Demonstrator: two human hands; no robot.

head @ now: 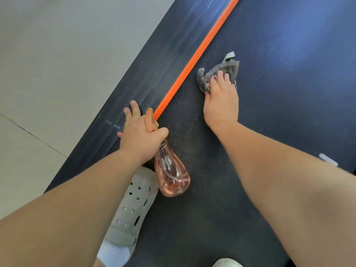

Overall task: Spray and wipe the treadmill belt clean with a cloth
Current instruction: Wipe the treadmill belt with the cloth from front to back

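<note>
While right grip (pixel 221 101) lies flat atop cloth (pixel 207 79), left grip (pixel 140 139) clasps spray bottle (pixel 171 174)

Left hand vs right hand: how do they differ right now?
The left hand grips a pink spray bottle by its neck; the right hand presses a grey cloth. The left hand sits at the orange stripe; the right hand is further forward, on the belt. Both are bare.
</note>
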